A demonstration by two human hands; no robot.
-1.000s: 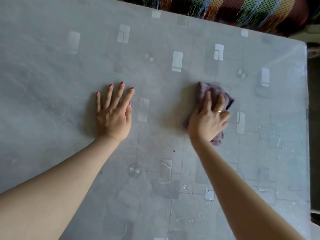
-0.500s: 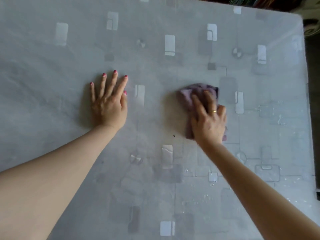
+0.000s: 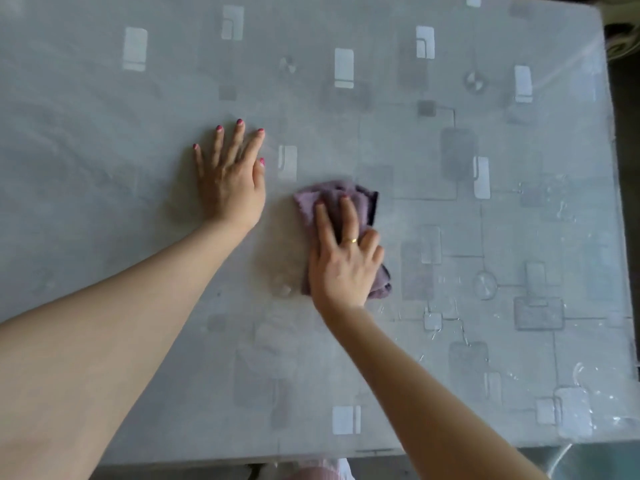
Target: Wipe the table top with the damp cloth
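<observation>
Purple cloth point(image 3: 341, 216) under right hand point(image 3: 343, 261) — fingers straight, pressing; left hand point(image 3: 232, 181) spread flat on table top point(image 3: 450, 209).

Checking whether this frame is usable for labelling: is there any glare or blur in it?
Head view: glare whitens the table top at its far right corner; the right hand and purple cloth are slightly motion-smeared; the left hand, flat on the table, is sharper; wide-angle lens bends the table's edges.

The left hand point(image 3: 231, 183) lies flat on the tabletop point(image 3: 450, 237), left of centre. Just to its right and a little nearer the person, the cloth point(image 3: 337, 199) lies on the tabletop under the right hand point(image 3: 344, 261), whose fingers point(image 3: 348, 216) point away.
</observation>
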